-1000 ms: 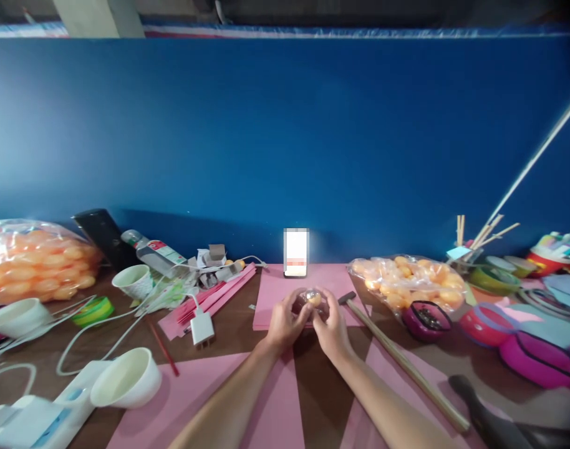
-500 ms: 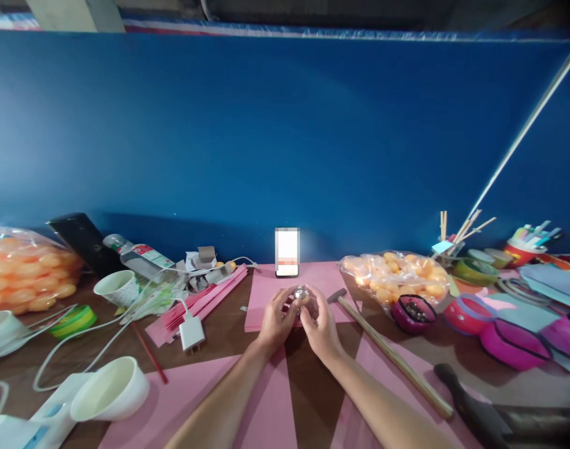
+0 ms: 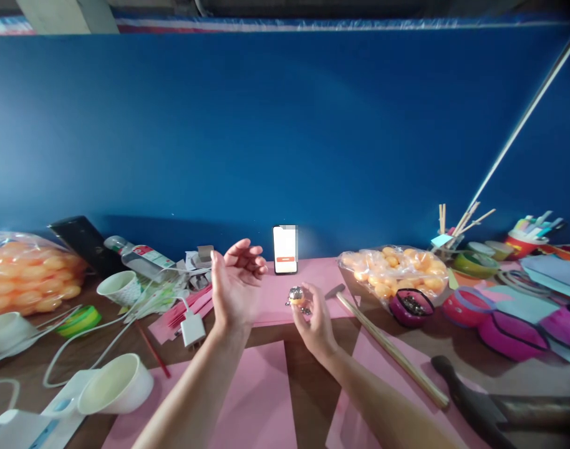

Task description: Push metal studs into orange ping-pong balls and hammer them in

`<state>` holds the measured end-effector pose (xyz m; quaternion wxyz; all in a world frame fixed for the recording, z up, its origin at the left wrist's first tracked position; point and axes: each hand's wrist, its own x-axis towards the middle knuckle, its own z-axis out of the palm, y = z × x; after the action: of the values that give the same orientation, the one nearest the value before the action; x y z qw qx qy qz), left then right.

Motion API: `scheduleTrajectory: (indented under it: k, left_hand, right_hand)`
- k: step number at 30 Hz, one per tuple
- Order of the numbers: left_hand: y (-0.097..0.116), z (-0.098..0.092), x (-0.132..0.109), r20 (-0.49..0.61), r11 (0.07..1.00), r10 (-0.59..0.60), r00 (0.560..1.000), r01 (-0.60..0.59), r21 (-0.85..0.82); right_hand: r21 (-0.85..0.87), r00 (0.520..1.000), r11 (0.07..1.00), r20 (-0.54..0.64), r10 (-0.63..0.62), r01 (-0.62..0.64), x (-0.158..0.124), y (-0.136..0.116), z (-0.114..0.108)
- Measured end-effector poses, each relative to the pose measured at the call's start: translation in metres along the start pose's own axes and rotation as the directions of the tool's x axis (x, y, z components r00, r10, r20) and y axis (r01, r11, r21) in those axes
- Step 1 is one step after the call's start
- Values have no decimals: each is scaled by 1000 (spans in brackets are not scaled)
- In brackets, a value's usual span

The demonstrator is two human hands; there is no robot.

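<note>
My right hand (image 3: 317, 323) holds a small ball (image 3: 296, 297) between thumb and fingers, above the pink paper (image 3: 278, 299) at the middle of the table. The ball is shiny silver on top with an orange band below. Small shiny bits show just under it; I cannot make out what they are. My left hand (image 3: 237, 284) is raised to the left, its palm turned inward and its fingers apart, holding nothing. A phone (image 3: 285, 249) with a lit screen stands upright behind the hands. A hammer with a wooden handle (image 3: 392, 351) lies right of my right hand.
On the right are a bag of orange balls (image 3: 397, 269), a purple bowl of small dark pieces (image 3: 411, 307) and a second, dark hammer (image 3: 467, 399). Leftward lie a white charger (image 3: 192, 328), cables, a bottle (image 3: 144, 259), white cups and another ball bag (image 3: 30, 271).
My left hand has come off the ball and moved up and left, its fingers spreading. The ball stays in my right hand, a little farther left.
</note>
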<state>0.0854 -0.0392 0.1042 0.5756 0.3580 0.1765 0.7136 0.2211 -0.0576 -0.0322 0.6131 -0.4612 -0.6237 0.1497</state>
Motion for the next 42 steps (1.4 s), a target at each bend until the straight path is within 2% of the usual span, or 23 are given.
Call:
scheduleTrajectory:
  k: [2, 4, 6, 7, 8, 10, 11, 13, 16, 21, 24, 27, 29, 36, 42]
  left_hand:
    - [15, 7, -2, 50, 995, -72, 996, 75, -61]
    - [19, 6, -4, 101, 986, -159, 982, 163, -35]
    - [11, -5, -7, 128, 967, -231, 964, 212, 143]
    - [4, -14, -9, 139, 927, -269, 953, 218, 305]
    - [-5, -24, -12, 140, 850, -296, 945, 193, 491]
    - [-24, -46, -19, 126, 612, -320, 939, 103, 784]
    - [-32, -56, -24, 111, 521, -327, 938, 82, 849]
    - [-46, -69, -35, 83, 444, -335, 938, 80, 893]
    - [-57, -70, -48, 72, 467, -338, 938, 101, 879]
    - [-61, -46, -53, 109, 554, -277, 955, 66, 830]
    - [-62, -39, -52, 98, 556, -223, 970, 44, 830]
    - [-62, -40, -52, 101, 579, -209, 973, 40, 814]
    - [-63, -42, -52, 105, 591, -213, 971, 42, 806]
    - [-63, -47, -50, 164, 534, -234, 958, -15, 845]
    - [-59, -48, -48, 98, 526, -175, 980, 9, 851]
  right_hand:
    - [-12, 999, 999, -12, -43, 43, 1, -3, -2]
    - [-19, 997, 997, -15, -71, 70, 2, -5, -3]
    - [-34, 997, 997, -17, -77, 76, 2, -6, -4]
    - [-46, 997, 996, -19, -73, 72, 2, -5, -4]
    - [-58, 998, 996, -22, -67, 65, 2, -4, -4]
    - [-78, 998, 995, -40, -57, 54, 2, 0, -3]
    - [-81, 997, 995, -48, -58, 54, 2, 1, -2]
    - [-76, 996, 995, -51, -73, 69, 2, 3, -2]
    - [-64, 994, 994, -47, -95, 92, 0, 2, -2]
    - [-76, 980, 979, -54, -193, 189, -2, -4, -2]
    - [-88, 981, 981, -75, -179, 172, -2, -5, -1]
    - [-82, 991, 990, -65, -118, 112, -1, -4, -3]
    - [-76, 992, 990, -36, -124, 121, 1, -5, -4]
    - [-79, 987, 984, -23, -160, 158, 1, -5, -2]
    - [-59, 984, 982, 1, -178, 178, -1, 0, 0]
